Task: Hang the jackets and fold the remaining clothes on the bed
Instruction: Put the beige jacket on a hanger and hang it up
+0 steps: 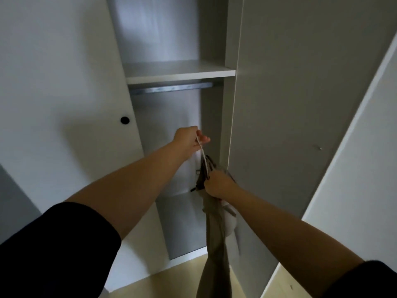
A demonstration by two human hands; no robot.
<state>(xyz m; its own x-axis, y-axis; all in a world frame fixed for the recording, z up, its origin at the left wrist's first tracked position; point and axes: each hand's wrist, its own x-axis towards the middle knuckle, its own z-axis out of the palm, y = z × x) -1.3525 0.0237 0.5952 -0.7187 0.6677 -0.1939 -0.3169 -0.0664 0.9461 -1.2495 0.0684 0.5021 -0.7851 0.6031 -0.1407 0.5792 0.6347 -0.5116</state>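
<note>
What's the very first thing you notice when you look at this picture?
Two bare arms reach into an open wardrobe in the middle of the view. The right hand grips a bunched beige garment that hangs down toward the floor. The left hand, higher up, pinches a thin white strip, maybe part of a hanger. Above them a metal rail runs under a white shelf.

A long khaki fabric jacket (214, 244) hangs limp and bunched below the right hand (217, 186), which grips its top, while a thin white strand (202, 151) runs taut from there up to the pinching left hand (189, 139).
</note>
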